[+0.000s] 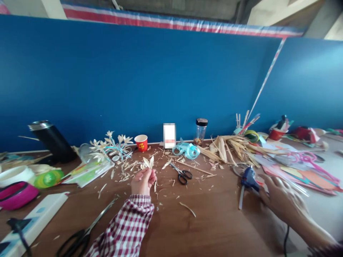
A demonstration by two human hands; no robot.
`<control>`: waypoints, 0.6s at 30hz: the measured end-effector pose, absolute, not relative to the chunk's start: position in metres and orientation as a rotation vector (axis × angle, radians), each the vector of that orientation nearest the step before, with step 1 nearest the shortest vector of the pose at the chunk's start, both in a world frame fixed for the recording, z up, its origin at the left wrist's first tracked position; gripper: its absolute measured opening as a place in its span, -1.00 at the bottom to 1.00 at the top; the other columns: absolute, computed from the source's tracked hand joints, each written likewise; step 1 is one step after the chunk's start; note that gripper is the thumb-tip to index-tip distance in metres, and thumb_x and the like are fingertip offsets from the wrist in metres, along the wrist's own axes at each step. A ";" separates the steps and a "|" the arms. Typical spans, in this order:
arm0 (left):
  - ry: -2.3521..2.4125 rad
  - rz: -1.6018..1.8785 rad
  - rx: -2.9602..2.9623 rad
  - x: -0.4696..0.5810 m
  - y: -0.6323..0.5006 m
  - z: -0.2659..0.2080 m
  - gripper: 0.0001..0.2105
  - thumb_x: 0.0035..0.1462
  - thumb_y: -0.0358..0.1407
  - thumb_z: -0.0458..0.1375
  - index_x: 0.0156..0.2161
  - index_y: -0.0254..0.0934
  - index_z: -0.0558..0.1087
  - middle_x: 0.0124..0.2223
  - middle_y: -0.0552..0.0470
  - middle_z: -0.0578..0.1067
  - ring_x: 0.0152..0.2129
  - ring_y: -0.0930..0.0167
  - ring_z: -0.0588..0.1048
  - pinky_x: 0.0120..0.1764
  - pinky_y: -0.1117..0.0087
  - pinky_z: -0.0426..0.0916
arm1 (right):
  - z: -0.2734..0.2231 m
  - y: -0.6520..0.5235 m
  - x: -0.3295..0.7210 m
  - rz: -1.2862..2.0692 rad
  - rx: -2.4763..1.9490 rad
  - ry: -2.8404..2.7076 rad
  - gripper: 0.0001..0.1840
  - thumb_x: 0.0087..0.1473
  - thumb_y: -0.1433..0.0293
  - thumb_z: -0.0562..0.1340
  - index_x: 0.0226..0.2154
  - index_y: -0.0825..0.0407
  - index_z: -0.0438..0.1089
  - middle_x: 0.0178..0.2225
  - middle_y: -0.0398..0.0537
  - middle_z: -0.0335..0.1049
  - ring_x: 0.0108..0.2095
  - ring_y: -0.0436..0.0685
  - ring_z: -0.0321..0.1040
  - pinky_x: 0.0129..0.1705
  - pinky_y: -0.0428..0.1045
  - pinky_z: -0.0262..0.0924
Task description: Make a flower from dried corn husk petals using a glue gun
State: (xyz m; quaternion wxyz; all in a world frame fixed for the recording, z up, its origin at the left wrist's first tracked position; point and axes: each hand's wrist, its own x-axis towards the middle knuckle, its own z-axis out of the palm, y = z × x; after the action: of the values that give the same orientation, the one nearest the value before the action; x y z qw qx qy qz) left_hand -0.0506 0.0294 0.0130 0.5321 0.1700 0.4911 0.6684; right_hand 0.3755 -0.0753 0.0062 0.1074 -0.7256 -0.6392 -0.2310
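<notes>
Left grip (142, 181) is clamped on pale petals (151, 162), fingertips and thumb together at their base, the tips pointing up toward the far edge of the table (209, 221). Right grip (285, 194) lies at the handle of a blue glue gun (249, 177) toward the table's right edge; whether it is closed on the handle I cannot tell. A glue stick (241, 198) shows beside the gun, and paper (316, 175) is spread beyond the right hand.

Husk scraps (131, 169) litter the table around the petals. Small scissors (181, 172) lie just right of the left hand, their blades pointing to the far edge. Along that edge, from left to right, stand or lie a black flask (52, 141), white flowers (108, 146) with blue stems, a red cup (141, 143), a coil of blue ribbon (187, 150), a jar (201, 132) with a dark lid, and dry husks (227, 148). Toward the near left corner are big scissors (87, 232) and, left of them, a power strip (40, 217) with a black plug in it
</notes>
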 end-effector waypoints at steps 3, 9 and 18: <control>1.152 1.522 0.472 -0.045 0.026 0.009 -0.96 -0.05 -0.49 0.20 -0.45 -0.36 0.43 -0.55 0.01 0.52 -0.68 0.54 0.45 -0.54 0.55 0.41 | 0.029 -0.064 0.325 -0.601 -1.945 -1.852 -0.76 0.11 0.32 0.06 -0.20 -0.01 0.35 -0.20 0.17 0.38 -0.28 0.28 0.34 -0.38 0.09 0.18; 1.135 1.406 0.541 -0.034 0.020 -0.004 -0.88 -0.16 -0.45 0.30 -0.45 -0.41 0.45 -0.57 0.00 0.51 -0.69 0.55 0.42 -0.58 0.55 0.38 | 0.042 -0.011 0.181 -0.040 -1.330 -2.340 -0.77 0.14 0.42 0.10 -0.35 -0.02 0.48 -0.33 -0.02 0.42 -0.28 0.13 0.29 -0.17 0.04 0.18; 1.133 1.354 0.528 -0.033 0.024 -0.011 -0.95 -0.10 -0.46 0.26 -0.46 -0.40 0.47 -0.54 -0.01 0.53 -0.66 0.54 0.45 -0.58 0.55 0.40 | 0.005 0.041 0.130 0.104 -1.281 -2.540 -0.88 0.03 0.41 0.24 -0.43 -0.06 0.53 -0.42 -0.09 0.48 -0.29 0.11 0.30 -0.16 -0.01 0.15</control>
State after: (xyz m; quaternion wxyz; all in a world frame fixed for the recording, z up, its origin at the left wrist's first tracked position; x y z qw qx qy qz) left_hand -0.0327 0.0239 -0.0114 0.6047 0.2282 0.4898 0.5851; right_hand 0.1297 0.0409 0.0046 0.1469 -0.4450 -0.8826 0.0363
